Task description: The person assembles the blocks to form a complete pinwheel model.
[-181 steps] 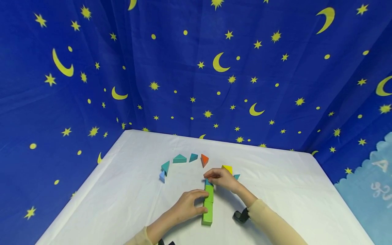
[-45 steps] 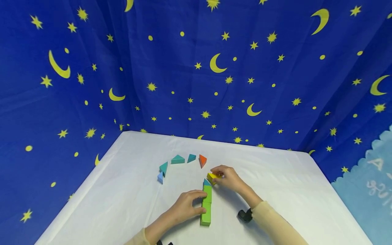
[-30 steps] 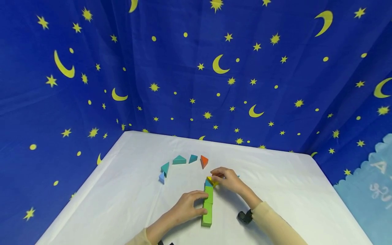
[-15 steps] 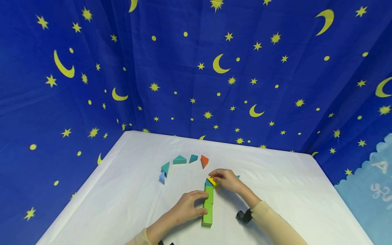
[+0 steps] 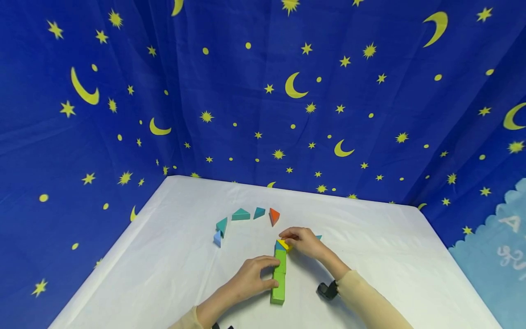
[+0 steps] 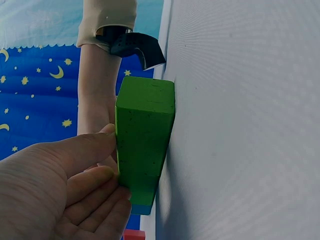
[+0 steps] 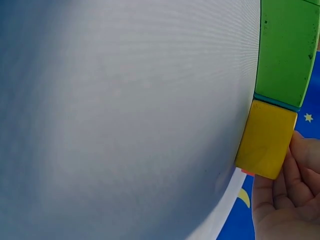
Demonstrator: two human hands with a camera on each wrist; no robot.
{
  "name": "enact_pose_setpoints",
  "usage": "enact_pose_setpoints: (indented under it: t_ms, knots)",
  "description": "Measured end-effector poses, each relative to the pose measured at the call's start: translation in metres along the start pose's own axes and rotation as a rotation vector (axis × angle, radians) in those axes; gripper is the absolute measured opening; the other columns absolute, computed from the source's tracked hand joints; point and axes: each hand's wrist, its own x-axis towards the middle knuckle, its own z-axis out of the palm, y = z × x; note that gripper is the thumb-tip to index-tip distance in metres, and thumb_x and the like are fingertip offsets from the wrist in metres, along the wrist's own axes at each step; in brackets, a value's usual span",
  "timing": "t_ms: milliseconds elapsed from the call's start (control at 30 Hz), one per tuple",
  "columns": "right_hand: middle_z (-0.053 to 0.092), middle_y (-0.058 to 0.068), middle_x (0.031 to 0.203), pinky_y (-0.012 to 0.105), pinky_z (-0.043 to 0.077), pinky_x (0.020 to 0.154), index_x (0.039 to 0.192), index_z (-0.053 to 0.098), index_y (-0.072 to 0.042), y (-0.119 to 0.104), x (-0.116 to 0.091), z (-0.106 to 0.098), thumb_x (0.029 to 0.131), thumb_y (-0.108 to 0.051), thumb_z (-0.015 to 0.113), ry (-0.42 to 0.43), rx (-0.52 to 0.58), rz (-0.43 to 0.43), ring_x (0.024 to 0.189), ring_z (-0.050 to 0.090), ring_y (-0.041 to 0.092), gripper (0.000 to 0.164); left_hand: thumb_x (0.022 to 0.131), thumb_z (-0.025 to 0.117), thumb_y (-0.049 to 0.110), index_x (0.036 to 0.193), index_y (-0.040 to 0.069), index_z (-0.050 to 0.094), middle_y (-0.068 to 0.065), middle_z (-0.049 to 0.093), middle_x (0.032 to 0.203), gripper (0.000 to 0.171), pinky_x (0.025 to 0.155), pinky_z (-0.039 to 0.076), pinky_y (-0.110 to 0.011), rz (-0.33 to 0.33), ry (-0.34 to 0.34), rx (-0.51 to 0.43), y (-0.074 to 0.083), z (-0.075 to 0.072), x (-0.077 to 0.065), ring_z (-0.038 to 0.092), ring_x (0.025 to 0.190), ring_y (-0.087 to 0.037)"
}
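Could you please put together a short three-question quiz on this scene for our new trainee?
1. Multiple choice: Which colour of block does the right hand hold? A) light blue B) yellow C) purple
2. True or false: The red-orange block lies apart from both hands.
3. Fill in the blank: The fingers of the left hand touch a row of two ____ blocks laid end to end.

Key:
1. B, the yellow block
2. True
3. Green; the green blocks form that row.
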Motion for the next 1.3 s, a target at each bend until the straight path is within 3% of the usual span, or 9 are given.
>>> enact_pose_setpoints:
  t_ms: [400,800,967,1300]
  knots:
    - [0.068,0.004,0.099,0.023,0.052,0.072,0.108,0.067,-0.003,-0.002,-0.002,-0.002,0.093,-0.001,0.057,0.023,0.002,0.004,0.086,0.062,0.015,0.019,0.079,0.078,0.022,0.120,0.005,0.063,-0.004,0.061,0.121,0.047,0.098,0.043,-0.031,0.000,0.010,0.006,0.002,0.001,0.000,0.055,0.115,-0.017]
    - [0.067,0.010,0.104,0.035,0.054,0.081,0.114,0.064,0.000,0.004,-0.018,-0.052,0.091,-0.003,0.061,0.265,-0.021,0.027,0.094,0.064,0.025,0.023,0.077,0.079,0.022,0.119,0.005,0.064,-0.004,0.061,0.121,0.048,0.099,0.042,-0.032,0.025,0.030,0.009,-0.001,-0.001,0.000,0.055,0.115,-0.018]
    - [0.067,0.011,0.104,0.036,0.054,0.081,0.114,0.065,0.000,0.014,-0.032,-0.059,0.087,-0.002,0.065,0.320,-0.074,0.065,0.093,0.064,0.026,0.026,0.077,0.079,0.023,0.120,0.006,0.063,-0.005,0.061,0.122,0.049,0.100,0.042,-0.032,0.022,0.026,-0.004,-0.002,-0.002,0.000,0.054,0.116,-0.019]
    - [0.064,0.016,0.111,0.044,0.050,0.088,0.114,0.063,0.003,0.035,-0.052,-0.053,0.082,0.012,0.058,0.260,-0.170,0.076,0.102,0.060,0.034,0.034,0.077,0.079,0.022,0.120,0.005,0.063,-0.005,0.061,0.122,0.049,0.100,0.042,-0.032,0.015,0.014,-0.019,0.000,0.000,0.000,0.054,0.116,-0.019]
